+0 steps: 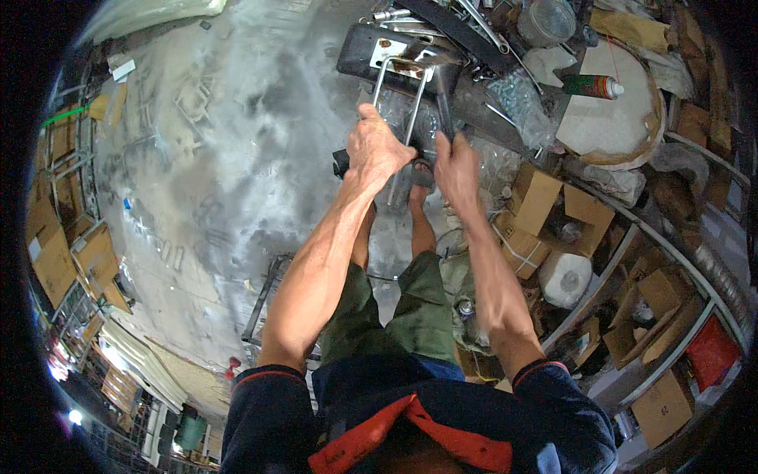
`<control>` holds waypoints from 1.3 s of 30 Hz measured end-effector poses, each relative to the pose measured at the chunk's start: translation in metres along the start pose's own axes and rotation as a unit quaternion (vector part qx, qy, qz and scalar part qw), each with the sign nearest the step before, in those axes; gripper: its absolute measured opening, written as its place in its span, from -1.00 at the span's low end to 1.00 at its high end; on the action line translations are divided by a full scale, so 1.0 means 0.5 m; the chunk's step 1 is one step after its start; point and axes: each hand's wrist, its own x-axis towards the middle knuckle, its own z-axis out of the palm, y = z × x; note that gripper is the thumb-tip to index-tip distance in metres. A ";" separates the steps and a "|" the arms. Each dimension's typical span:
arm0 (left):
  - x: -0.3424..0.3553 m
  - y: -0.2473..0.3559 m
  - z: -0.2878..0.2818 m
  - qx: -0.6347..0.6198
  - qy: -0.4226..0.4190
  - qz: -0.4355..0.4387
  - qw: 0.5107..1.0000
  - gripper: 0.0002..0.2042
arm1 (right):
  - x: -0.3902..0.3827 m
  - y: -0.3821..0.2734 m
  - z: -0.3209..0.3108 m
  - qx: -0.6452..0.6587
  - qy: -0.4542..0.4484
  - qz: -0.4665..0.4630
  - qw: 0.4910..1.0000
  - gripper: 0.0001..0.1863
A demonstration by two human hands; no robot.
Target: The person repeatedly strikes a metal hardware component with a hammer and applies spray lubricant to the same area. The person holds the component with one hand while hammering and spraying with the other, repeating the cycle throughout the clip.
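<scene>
Gripping a bent metal rod, the left hand is placed on the near side of the dark block, which serves here as the point of reference. The rod's bent end lies over the block, close to a pale metal plate on its top; two legs run back from it toward the person, the right-hand one the longer. The left fingers are curled together around the shorter leg, with the thumb along it; whether they also touch the longer leg cannot be told. The right hand, near and to the right of the block, has its fingers wrapped around a dark handle that points toward the block's right end. The handle's far end is blurred, so the kind of tool cannot be told.

Judging by its look, the rod is stiff and not fragile, light enough for one hand, though the bend probably makes it front-heavy and apt to twist. Its smooth surface may slip in a loose grasp. A full fist around a straight leg, well back from the bend and the block, seems the soundest hold; the longer leg should give more leverage. Wrenches lie beyond and to the right of the block, a spray can farther right, and a cardboard box nearer the person on that side.
</scene>
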 end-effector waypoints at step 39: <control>0.018 -0.026 0.042 -0.057 0.015 0.047 0.997 -0.11 | -0.067 -0.196 -0.157 0.425 0.210 -0.128 0.871 -0.68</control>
